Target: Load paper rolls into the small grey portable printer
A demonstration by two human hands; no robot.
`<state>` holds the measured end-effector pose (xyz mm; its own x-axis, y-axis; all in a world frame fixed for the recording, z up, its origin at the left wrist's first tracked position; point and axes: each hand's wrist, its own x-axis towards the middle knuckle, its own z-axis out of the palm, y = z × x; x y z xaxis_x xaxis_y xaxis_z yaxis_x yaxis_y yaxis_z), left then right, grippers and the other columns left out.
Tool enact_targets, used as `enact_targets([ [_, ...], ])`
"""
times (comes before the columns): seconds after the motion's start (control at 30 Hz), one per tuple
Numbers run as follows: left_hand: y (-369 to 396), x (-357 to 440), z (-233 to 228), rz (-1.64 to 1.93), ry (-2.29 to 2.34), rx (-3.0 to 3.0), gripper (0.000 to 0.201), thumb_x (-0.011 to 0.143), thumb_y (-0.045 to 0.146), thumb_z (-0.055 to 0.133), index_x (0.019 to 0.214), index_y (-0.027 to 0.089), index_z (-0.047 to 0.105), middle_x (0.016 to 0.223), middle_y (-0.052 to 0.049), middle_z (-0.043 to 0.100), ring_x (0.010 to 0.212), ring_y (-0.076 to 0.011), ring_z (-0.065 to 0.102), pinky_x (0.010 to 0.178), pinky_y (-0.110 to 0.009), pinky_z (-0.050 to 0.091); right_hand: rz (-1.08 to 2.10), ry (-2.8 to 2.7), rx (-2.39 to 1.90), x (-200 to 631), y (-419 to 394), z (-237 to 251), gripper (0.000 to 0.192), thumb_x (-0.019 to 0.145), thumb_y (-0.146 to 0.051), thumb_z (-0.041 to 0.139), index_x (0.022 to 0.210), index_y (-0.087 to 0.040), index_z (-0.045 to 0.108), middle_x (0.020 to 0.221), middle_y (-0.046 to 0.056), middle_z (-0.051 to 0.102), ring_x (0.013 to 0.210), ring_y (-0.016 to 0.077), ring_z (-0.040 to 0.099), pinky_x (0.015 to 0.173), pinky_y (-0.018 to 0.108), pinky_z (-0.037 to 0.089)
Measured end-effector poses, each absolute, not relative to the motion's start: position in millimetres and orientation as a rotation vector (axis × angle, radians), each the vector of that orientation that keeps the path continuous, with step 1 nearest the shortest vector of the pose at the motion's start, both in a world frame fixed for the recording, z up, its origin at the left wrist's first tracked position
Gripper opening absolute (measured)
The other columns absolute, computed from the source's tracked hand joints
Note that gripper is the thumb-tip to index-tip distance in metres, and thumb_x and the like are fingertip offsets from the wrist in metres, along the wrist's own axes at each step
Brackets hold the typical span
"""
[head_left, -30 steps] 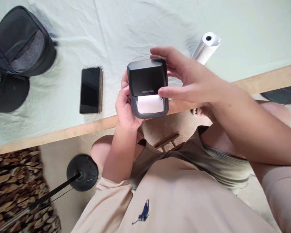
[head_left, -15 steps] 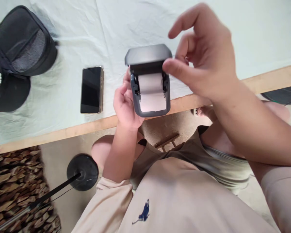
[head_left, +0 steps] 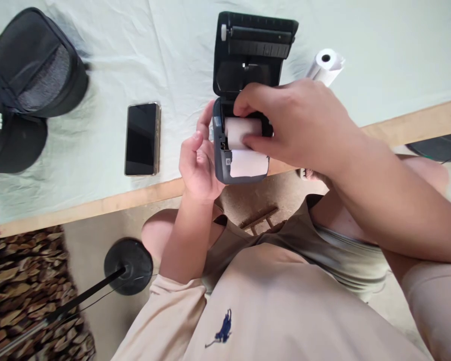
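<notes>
A small dark receipt printer (head_left: pixel 218 165) lies in my left hand (head_left: pixel 201 168), which supports it from below and along its left side. Its black lid (head_left: pixel 248 65) is swung fully up and back, showing a roller inside. In the printer's bay sits a white paper roll (head_left: pixel 235 131), its loose end spread over the front rim. My right hand (head_left: pixel 304 120) reaches over the bay from the right. Its thumb touches the roll's front and its curled fingers are at the roll's far side; some fingertips are hidden inside the bay.
A second white paper roll (head_left: pixel 326 67) stands on the cloth-covered table (head_left: pixel 180 55), behind my right hand. A phone (head_left: pixel 142 139) lies to the left of the printer. An open black case (head_left: pixel 37 65) is at the far left. The table's wooden edge (head_left: pixel 146 193) runs just below my hands.
The lid has swung from partly raised to fully back. My right hand has left the lid's side and moved down and left onto the paper roll. The second roll has come into view.
</notes>
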<state>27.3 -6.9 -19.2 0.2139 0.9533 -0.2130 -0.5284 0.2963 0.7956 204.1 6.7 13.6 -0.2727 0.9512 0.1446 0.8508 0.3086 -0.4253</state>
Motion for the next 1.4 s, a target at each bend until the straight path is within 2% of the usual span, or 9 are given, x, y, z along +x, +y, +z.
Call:
enact_targets([
  [0.17, -5.1, 21.8, -27.6, 1.068, 0.82, 0.73, 0.063, 0.085, 0.046, 0.075, 0.146, 0.036, 0.063, 0.159, 0.001, 0.07, 0.181, -0.0367, 0.014, 0.144, -0.057, 0.032, 0.481, -2.162, -1.737, 197.5, 9.0, 21.7, 0.031, 0.077, -0.035, 0.074, 0.107, -0.037, 0.065, 0.094, 0.007, 0.077, 0.086, 0.0405, 0.072, 0.067, 0.056, 0.056],
  [0.27, -3.7, 20.5, -32.8, 1.088, 0.771, 0.751, 0.055, 0.088, 0.041, 0.075, 0.142, 0.033, 0.063, 0.153, -0.002, 0.072, 0.179, -0.0355, 0.02, 0.14, -0.057, 0.039, 0.738, -1.941, -1.459, 206.6, 3.4, 31.6, 0.036, 0.071, -0.021, 0.073, 0.104, -0.034, 0.065, 0.099, 0.002, 0.079, 0.092, 0.0328, 0.075, 0.077, 0.05, 0.061],
  [0.43, 10.7, 16.1, -48.3, 1.111, 0.718, 0.818, 0.053, 0.081, 0.047, 0.079, 0.13, 0.031, 0.065, 0.138, -0.004, 0.076, 0.174, -0.037, 0.036, 0.134, -0.054, 0.048, 1.105, -1.225, -1.091, 223.0, 2.8, 25.3, 0.021, 0.082, -0.024, 0.07, 0.103, -0.03, 0.068, 0.083, -0.001, 0.065, 0.058, 0.0168, 0.055, 0.042, 0.033, 0.037],
  [0.53, 18.6, 13.2, -56.0, 1.112, 0.673, 0.791, 0.044, 0.081, 0.046, 0.077, 0.123, 0.034, 0.068, 0.13, -0.002, 0.08, 0.171, -0.0367, 0.04, 0.136, -0.055, 0.046, 1.204, -1.02, -0.986, 225.2, 6.0, 10.3, 0.017, 0.082, -0.035, 0.077, 0.094, -0.029, 0.066, 0.084, 0.0, 0.063, 0.059, 0.0167, 0.057, 0.039, 0.032, 0.041],
  [0.67, 19.1, 15.1, -56.0, 1.129, 0.669, 0.767, 0.032, 0.09, 0.038, 0.066, 0.122, 0.032, 0.066, 0.129, -0.001, 0.08, 0.169, -0.0333, 0.043, 0.138, -0.055, 0.043, 1.115, -1.166, -1.057, 229.2, -2.3, -4.8, 0.041, 0.082, -0.051, 0.095, 0.099, -0.031, 0.063, 0.083, -0.004, 0.065, 0.063, 0.0135, 0.061, 0.051, 0.027, 0.053],
  [0.8, 17.8, 19.4, -54.4, 1.163, 0.654, 0.714, 0.031, 0.092, 0.033, 0.064, 0.123, 0.029, 0.064, 0.125, -0.002, 0.078, 0.159, -0.0314, 0.057, 0.13, -0.05, 0.051, 0.998, -1.204, -1.119, 246.2, -27.2, -23.2, 0.05, 0.082, -0.066, 0.094, 0.104, -0.032, 0.065, 0.092, -0.004, 0.068, 0.074, 0.0136, 0.067, 0.066, 0.028, 0.063],
  [0.93, 21.6, 20.9, -58.5, 1.158, 0.592, 0.68, 0.036, 0.09, 0.033, 0.067, 0.125, 0.027, 0.064, 0.119, -0.003, 0.077, 0.147, -0.0314, 0.067, 0.123, -0.047, 0.057, 0.782, -1.34, -1.229, 266.7, -61.0, -47.0, 0.041, 0.092, -0.06, 0.088, 0.112, -0.033, 0.064, 0.097, -0.002, 0.067, 0.078, 0.0144, 0.064, 0.068, 0.03, 0.061],
  [1.13, 24.9, 20.6, -60.1, 1.151, 0.59, 0.722, 0.033, 0.086, 0.04, 0.072, 0.116, 0.029, 0.066, 0.117, -0.004, 0.081, 0.147, -0.0321, 0.067, 0.121, -0.042, 0.058, 0.41, -1.633, -1.28, 268.1, -74.6, -63.5, 0.051, 0.104, -0.054, 0.071, 0.149, -0.039, 0.051, 0.092, -0.003, 0.068, 0.072, 0.018, 0.063, 0.067, 0.036, 0.06],
  [1.4, 18.3, 20.4, -51.3, 1.181, 0.632, 0.646, 0.025, 0.086, 0.03, 0.066, 0.109, 0.034, 0.073, 0.114, 0.003, 0.085, 0.158, -0.0308, 0.056, 0.13, -0.05, 0.052, 0.35, -1.966, -1.315, 260.3, 3.8, -65.2, 0.05, 0.103, -0.023, 0.055, 0.153, -0.028, 0.052, 0.144, 0.012, 0.073, 0.116, 0.0279, 0.076, 0.101, 0.049, 0.067],
])
